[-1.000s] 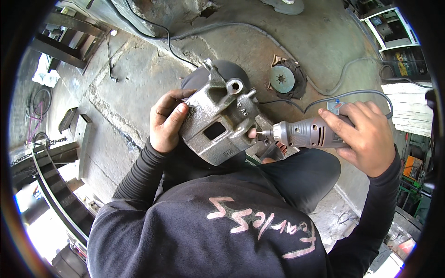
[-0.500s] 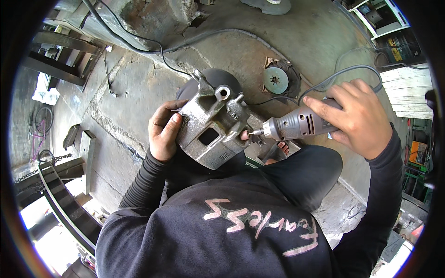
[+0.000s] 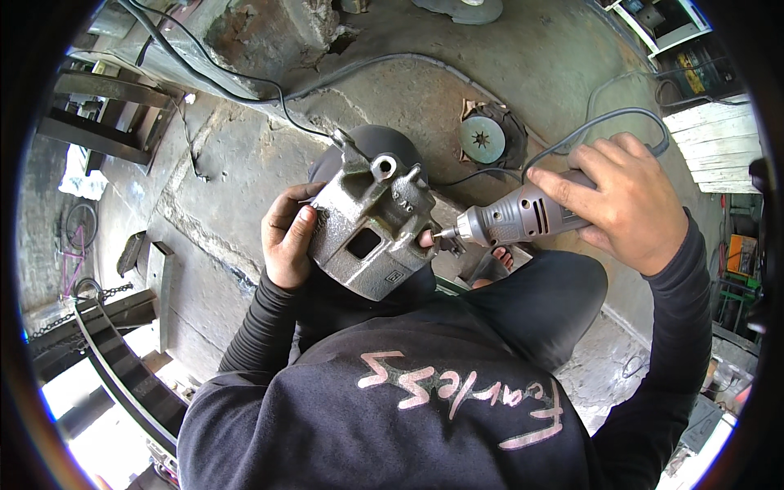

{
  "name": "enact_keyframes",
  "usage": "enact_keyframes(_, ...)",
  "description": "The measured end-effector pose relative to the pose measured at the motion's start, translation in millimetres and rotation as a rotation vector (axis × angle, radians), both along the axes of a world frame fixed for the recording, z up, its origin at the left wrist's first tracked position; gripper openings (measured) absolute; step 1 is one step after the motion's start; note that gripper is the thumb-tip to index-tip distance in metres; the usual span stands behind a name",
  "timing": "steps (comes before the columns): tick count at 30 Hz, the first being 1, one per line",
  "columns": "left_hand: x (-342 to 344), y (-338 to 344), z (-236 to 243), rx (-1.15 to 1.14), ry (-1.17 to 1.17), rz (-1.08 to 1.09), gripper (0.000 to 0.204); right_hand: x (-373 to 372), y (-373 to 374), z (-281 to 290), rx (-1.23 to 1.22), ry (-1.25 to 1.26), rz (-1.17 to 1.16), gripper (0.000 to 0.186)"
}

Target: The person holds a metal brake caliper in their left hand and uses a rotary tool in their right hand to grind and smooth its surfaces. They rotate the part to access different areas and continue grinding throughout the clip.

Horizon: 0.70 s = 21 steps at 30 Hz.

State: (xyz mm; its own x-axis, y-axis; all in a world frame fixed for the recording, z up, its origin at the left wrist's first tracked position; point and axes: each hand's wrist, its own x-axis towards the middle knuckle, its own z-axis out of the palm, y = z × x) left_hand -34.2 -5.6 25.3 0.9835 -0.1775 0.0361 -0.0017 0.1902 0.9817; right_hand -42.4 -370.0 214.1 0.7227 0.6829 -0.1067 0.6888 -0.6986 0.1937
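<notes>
A grey cast-metal brake caliper (image 3: 359, 273) rests over my knee, tilted, with a rectangular window through its body. My left hand (image 3: 290, 237) grips its left side, thumb on top and the other fingers wrapped round the edge. In my right hand (image 3: 633, 200) is a grey rotary tool (image 3: 523, 216), held from above and pointing left. A small pinkish grinding tip (image 3: 426, 238) on its thin shaft sits at the caliper's right end, by a recess there. Whether the tip touches the metal I cannot tell.
The tool's power cord (image 3: 608, 116) loops above my right hand. A round metal disc part (image 3: 483, 140) lies on the concrete floor beyond the tool. Another cable (image 3: 392, 57) crosses the floor. Steel beams (image 3: 106, 122) stand at the left, and a white slatted box (image 3: 710, 147) at the right.
The caliper and the rotary tool shift very slightly, with the tip still at the caliper's right end. Both hands keep their grip. The whole view has moved a little.
</notes>
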Motion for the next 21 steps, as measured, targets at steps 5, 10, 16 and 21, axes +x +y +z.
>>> enact_keyframes(5,0.0,-0.1,-0.6,-0.02,0.011,-0.001,0.037,-5.9,-1.2,-0.6,0.014,0.038,-0.037,0.073)
enact_keyframes(10,-1.0,-0.2,-1.8,-0.024,0.007,0.006,0.036,-15.8,-1.5,-1.7,0.041,0.078,-0.067,0.076)
enact_keyframes(16,-1.1,0.0,-2.7,-0.057,0.014,-0.009,0.036,-22.6,-1.2,-2.2,0.053,0.059,-0.058,0.074)
enact_keyframes(21,-1.3,-0.7,-3.2,-0.052,0.004,-0.003,0.036,-24.3,-1.2,-3.1,0.05,0.057,-0.068,0.072)
